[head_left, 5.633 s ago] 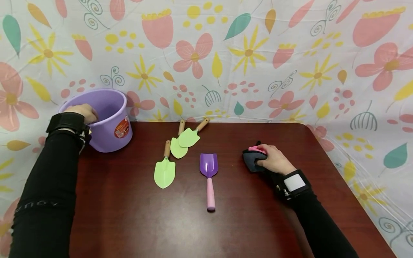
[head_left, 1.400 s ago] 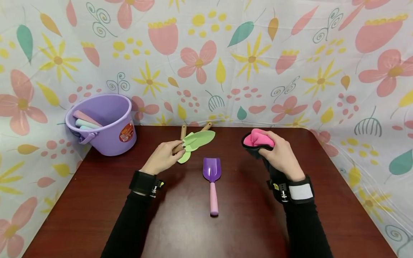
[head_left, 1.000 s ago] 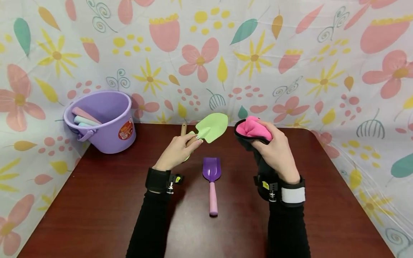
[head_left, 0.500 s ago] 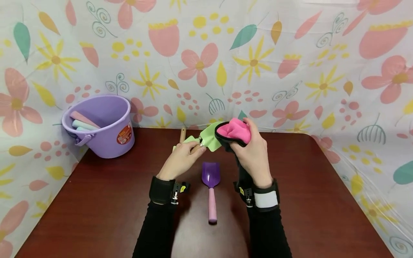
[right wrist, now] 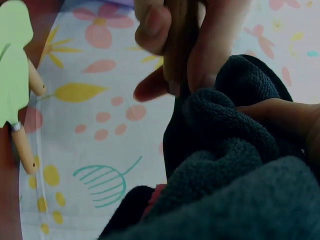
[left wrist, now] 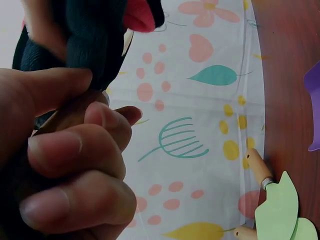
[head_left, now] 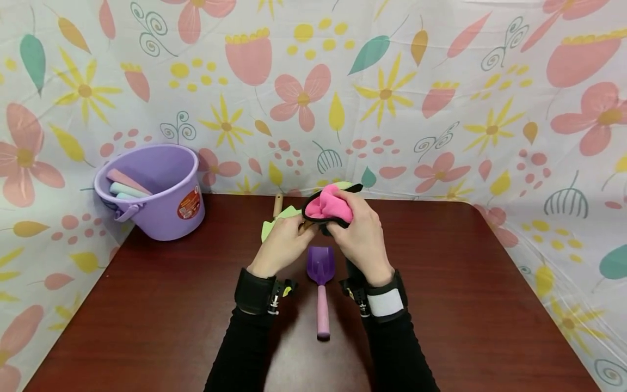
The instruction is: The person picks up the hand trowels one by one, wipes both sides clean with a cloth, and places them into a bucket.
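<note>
Two hands meet above a table, one grasping a trowel, the other wrapping a cloth over it.

Just below the grips a purple scoop (head_left: 320, 267) with a pink handle lies on the table (head_left: 490, 305); behind them lie two more green trowels (left wrist: 280, 207). Well off to the left stands a purple bucket (head_left: 164, 209) holding pastel handles. The left hand (head_left: 284, 242) curls round the trowel (head_left: 343, 185) at its wooden handle, its blade mostly hidden. The right hand (head_left: 360, 237) clutches the pink-and-black cloth (head_left: 328, 206), bunched over the blade. Both wrists rise from black sleeves.
</note>
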A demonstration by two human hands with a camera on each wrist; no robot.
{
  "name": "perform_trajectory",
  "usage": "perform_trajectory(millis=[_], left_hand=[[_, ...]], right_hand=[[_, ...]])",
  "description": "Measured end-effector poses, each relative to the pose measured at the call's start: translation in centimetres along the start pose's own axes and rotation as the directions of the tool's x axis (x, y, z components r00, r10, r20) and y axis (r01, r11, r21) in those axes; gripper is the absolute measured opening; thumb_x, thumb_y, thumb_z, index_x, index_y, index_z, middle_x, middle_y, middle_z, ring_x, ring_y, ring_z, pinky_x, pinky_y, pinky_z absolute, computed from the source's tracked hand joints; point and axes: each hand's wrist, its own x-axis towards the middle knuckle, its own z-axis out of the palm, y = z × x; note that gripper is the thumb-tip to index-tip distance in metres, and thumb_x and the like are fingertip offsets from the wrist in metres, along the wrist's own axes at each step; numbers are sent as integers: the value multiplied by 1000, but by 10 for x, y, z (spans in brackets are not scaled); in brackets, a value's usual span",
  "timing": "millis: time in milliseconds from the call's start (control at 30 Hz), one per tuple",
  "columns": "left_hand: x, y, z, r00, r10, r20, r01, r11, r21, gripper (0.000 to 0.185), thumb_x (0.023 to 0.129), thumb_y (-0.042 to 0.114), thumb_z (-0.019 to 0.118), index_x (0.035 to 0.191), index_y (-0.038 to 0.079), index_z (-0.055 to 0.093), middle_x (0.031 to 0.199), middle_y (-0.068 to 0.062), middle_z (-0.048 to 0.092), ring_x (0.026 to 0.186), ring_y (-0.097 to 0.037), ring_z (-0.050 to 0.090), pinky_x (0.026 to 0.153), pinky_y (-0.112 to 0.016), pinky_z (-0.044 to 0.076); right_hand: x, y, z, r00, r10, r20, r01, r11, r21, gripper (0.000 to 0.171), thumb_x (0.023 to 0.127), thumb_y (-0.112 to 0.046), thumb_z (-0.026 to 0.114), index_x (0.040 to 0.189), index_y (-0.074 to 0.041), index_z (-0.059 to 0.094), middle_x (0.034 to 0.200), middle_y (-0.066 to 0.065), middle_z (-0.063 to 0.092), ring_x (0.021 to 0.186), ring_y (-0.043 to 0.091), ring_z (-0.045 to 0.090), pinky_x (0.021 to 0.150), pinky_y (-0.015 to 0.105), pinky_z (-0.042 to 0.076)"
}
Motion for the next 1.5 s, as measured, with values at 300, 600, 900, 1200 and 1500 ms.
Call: perform_trajectory(millis=[300,600,900,1200,1500], left_hand=[[0,2,2,1000,10,-23,-9,1000,16,25,99,28,57,77,15,53,62,7,35,55,-8,36,53,-26,31],[-1,3,0,1000,3,15,-3,1000,4,24,99,32,59,98,10,67,62,7,36,56,-9,42,59,-26,39],[-3,1,-1,999,1,36,1,999,-34,32,99,34,58,73,16,51,56,7,27,47,-8,25,51,-25,26],[-3,-1,6,995,-27,95,35,996,-81,32,100,36,54,77,15,51,58,7,24,50,-8,25,54,-25,27],[-5,-1,4,994,-44,101,53,995,-87,29,101,38,53,83,16,54,58,6,24,50,-8,25,56,-26,28]], right_hand=[[1,3,2,999,40,-2,-40,999,-21,50,76,-9,76,125,-12,63,118,8,62,104,25,59,85,46,46],[1,13,-3,977,173,-121,-184,978,-94,51,78,-13,77,126,-18,60,118,13,52,103,33,56,80,56,46],[2,22,-12,965,218,-148,-232,969,-86,51,79,-15,75,128,-18,59,116,16,52,104,35,54,83,58,44],[1,36,-28,953,237,-190,-248,968,-38,46,84,-14,71,128,-12,59,119,16,55,109,30,49,89,53,40],[2,38,-39,943,189,-273,-203,979,-23,44,85,-18,74,126,-11,61,115,11,60,101,28,49,88,47,39]])
